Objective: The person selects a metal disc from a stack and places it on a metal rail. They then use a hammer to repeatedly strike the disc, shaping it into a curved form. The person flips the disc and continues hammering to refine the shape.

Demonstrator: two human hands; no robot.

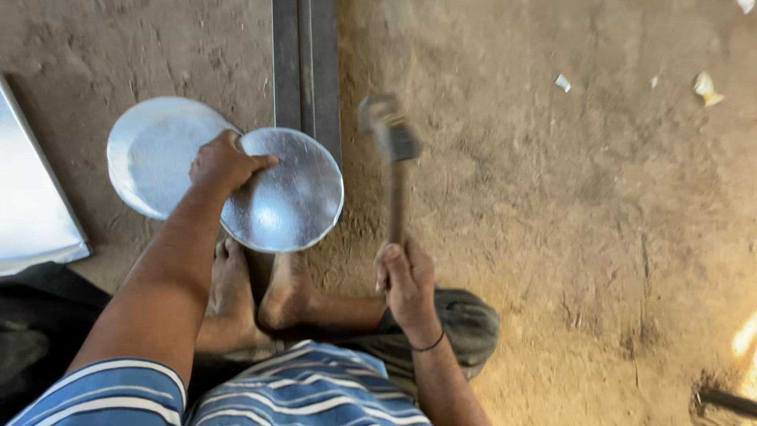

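Note:
My left hand [222,163] grips the upper left rim of a round shiny metal dish [288,193], holding it over a dark steel bar [306,67] that runs away from me on the dirt floor. My right hand [404,278] is closed around the handle of a hammer [392,150], raised just to the right of the dish, its head blurred. A second round metal dish [154,150] lies to the left, partly behind my left hand. My bare feet [256,292] rest below the held dish.
A flat shiny metal sheet [31,197] lies at the far left edge. Packed dirt floor [552,205] spreads to the right, with small white scraps [562,83] near the top. A dark object [721,401] sits at the bottom right corner.

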